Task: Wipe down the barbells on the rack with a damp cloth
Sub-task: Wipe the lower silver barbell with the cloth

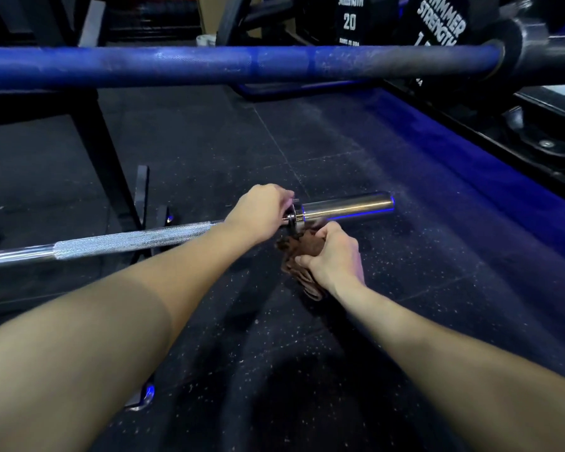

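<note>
Blue barbell (242,65): long axis level, left to right, above and beyond the chrome barbell; chalky smears on its shaft.

Chrome barbell (131,238): long axis left to right, rising slightly rightward; sleeve end (346,207) points right, over the rubber floor (405,288).

Left hand (261,216): fingers curled round the chrome barbell at the collar, steadying it.

Right hand (333,256): just below the chrome barbell's sleeve, clutching a bunched brown cloth (294,246).

Risk, judged: the smooth sleeve may spin under the cloth and go half-wiped; the bunched cloth may snag at the collar.
</note>
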